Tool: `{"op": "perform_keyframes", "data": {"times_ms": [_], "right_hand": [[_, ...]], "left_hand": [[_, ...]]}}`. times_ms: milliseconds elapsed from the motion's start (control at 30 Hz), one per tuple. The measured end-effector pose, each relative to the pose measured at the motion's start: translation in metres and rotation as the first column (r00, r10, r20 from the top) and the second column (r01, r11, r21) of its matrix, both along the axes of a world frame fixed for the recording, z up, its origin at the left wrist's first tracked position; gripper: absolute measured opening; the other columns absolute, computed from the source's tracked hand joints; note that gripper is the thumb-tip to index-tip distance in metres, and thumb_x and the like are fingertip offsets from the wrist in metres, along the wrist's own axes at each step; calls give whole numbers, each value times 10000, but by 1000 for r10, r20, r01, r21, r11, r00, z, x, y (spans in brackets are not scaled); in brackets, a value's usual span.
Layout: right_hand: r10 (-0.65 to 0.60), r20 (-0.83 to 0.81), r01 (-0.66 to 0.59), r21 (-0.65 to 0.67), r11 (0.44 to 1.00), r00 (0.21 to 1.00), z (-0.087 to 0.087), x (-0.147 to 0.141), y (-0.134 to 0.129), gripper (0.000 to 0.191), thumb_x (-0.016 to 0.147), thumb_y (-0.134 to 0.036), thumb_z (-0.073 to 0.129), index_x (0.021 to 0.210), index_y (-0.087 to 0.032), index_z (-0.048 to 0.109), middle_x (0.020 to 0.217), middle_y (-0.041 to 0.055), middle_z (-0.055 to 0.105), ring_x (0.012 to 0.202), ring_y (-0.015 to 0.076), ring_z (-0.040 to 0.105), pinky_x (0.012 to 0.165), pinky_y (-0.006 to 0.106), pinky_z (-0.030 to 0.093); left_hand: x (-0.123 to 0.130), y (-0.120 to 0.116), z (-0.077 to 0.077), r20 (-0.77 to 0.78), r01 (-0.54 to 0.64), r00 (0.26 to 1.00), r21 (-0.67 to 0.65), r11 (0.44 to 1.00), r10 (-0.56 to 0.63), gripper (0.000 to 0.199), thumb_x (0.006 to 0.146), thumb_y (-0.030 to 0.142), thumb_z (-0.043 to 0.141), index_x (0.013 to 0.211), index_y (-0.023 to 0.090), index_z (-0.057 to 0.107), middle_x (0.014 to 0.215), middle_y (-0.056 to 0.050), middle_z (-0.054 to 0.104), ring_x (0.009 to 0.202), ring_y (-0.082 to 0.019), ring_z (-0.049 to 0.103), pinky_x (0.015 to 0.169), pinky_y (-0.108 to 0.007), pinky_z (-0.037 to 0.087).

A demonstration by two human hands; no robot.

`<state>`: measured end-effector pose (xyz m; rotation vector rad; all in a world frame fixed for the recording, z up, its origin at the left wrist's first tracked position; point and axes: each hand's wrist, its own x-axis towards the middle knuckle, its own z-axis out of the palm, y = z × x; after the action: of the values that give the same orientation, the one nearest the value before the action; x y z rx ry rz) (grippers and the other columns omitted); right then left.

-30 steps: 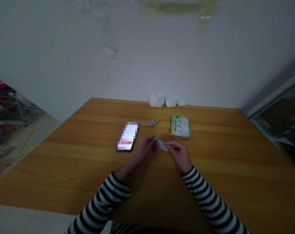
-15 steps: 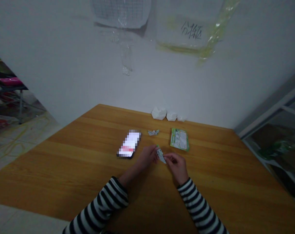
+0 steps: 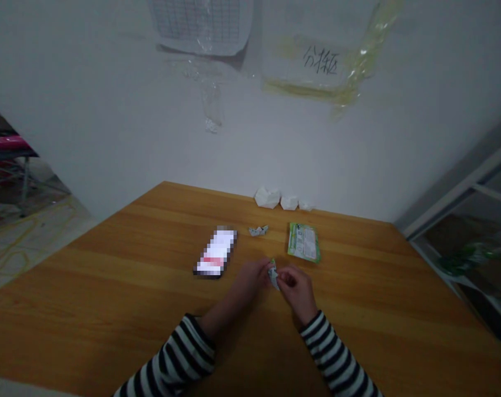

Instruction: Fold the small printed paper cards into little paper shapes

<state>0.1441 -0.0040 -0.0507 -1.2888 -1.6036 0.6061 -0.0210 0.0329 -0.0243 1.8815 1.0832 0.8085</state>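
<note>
Nearest the desk's (image 3: pixel 122 275) near edge, two striped sleeves (image 3: pixel 186 353) lead up to the hands, which are close together over the middle of the desk. The left hand (image 3: pixel 250 278) pinches the upper end of a small printed piece (image 3: pixel 272 274), and the right hand (image 3: pixel 298 289) grips its lower end between thumb and fingertips. Compared with half a second ago, the piece stands a little steeper, less of it shows, and the hands have drawn closer; I judge that it is being worked between the fingers, with neither grip given up. Whether it is folded or torn is too small to tell.

Beyond the left hand, toward the desk's left edge, a phone (image 3: pixel 217 251) lies face up with its screen lit. Past the right hand, a green and white packet (image 3: pixel 304 242) lies flat, the one clear container on the desk; whether it is sealed, or holds anything, I cannot tell. A crumpled printed scrap (image 3: pixel 258 230) sits slightly farther back, between phone and packet. Along the far edge, by the wall (image 3: pixel 130 127), three white crumpled lumps (image 3: pixel 267 198) stand in a row
</note>
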Motion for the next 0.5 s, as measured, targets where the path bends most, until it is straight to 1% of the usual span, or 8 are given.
{"op": "perform_keyframes", "data": {"times_ms": [133,167,233,267,300,367,433,500], "right_hand": [[29,-107,-38,-89,995,994,-5,0,3,169,816,-277,637,689,-170,669,647,-6,575,591,133,500,553,240,373],[19,-131,-31,-87,996,991,-6,0,4,175,820,-287,635,697,-169,677,660,0,589,601,136,508,559,241,382],[-2,-179,-10,-67,998,984,-8,2,6,179,825,-299,628,725,-169,698,701,14,619,634,147,531,581,247,405],[-18,-208,5,-62,998,978,-9,3,7,181,826,-303,624,736,-169,705,717,20,630,647,152,541,590,251,416],[-35,-242,19,-68,997,970,-10,4,7,182,825,-306,621,747,-169,711,724,23,637,651,156,549,592,254,424],[-80,-306,52,-100,994,949,-11,5,8,184,819,-317,622,757,-172,716,704,19,634,631,158,548,580,257,428],[-120,-362,89,-103,991,925,-9,6,8,181,805,-325,635,744,-176,715,698,17,626,629,160,550,584,263,441],[-136,-405,121,-63,991,904,-5,7,9,165,783,-323,655,725,-180,713,755,33,640,696,176,580,642,282,479]], "left_hand": [[1,-7,7,-120,53,992,123,991,-38,322,964,340,404,824,172,641,758,-58,695,650,-178,614,643,-291,474],[-1,-7,9,-125,48,992,148,988,-29,313,968,340,408,887,171,658,821,-68,711,700,-185,632,681,-297,487],[-5,2,13,-117,-21,992,197,980,45,302,972,353,427,1044,174,659,955,-89,720,820,-206,657,769,-321,505],[-8,9,16,-116,-123,981,233,965,153,316,977,359,425,1137,181,631,1012,-97,711,877,-216,660,815,-340,506],[-12,19,19,-116,-187,968,249,950,221,330,978,353,427,1196,169,594,1044,-118,694,906,-235,655,837,-370,503],[-18,44,25,-157,-266,931,330,906,331,313,956,279,468,1241,171,541,1143,-140,632,998,-256,630,877,-393,494],[-22,69,28,-261,-235,893,422,875,366,357,869,184,592,1221,175,530,1295,-161,514,1187,-288,543,971,-416,456],[-23,90,27,-339,-161,884,427,890,322,412,798,118,651,1187,174,529,1350,-162,456,1275,-308,463,1031,-453,411]]}}
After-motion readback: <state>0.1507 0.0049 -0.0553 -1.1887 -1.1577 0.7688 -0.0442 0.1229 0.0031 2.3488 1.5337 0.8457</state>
